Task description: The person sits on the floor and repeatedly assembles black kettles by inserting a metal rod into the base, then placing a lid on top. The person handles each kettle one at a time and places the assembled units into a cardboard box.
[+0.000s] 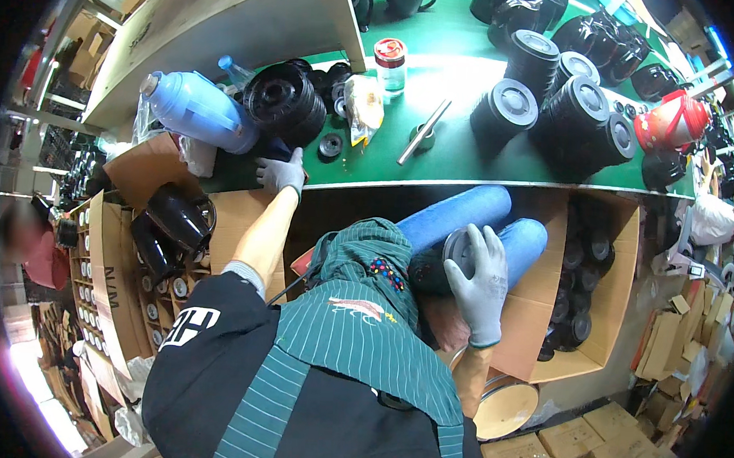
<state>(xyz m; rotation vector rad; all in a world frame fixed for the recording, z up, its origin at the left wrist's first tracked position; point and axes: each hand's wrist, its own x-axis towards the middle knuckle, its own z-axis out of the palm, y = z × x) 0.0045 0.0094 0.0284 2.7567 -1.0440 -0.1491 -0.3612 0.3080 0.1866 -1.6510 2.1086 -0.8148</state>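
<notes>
My right hand (481, 285), in a grey glove, is closed round the edge of a round black lid (459, 251) above my lap. A dark body shows under the lid, mostly hidden by my hand and legs. My left hand (282, 174), also gloved, is at the front edge of the green table (370, 165) with its fingers apart. Just beyond it stands a stack of black lids (284, 103), with a dark blue item between them that I cannot make out. A small black ring-shaped part (330, 145) lies to the right of that stack.
A blue thermos (198, 111) leans at the table's left. Tall stacks of black lids (507, 108), a red-lidded jar (390, 66) and a metal rod (424, 132) in a small holder occupy the table. Glossy black mugs (179, 219) rest in a left carton; a right carton (617, 322) holds black parts.
</notes>
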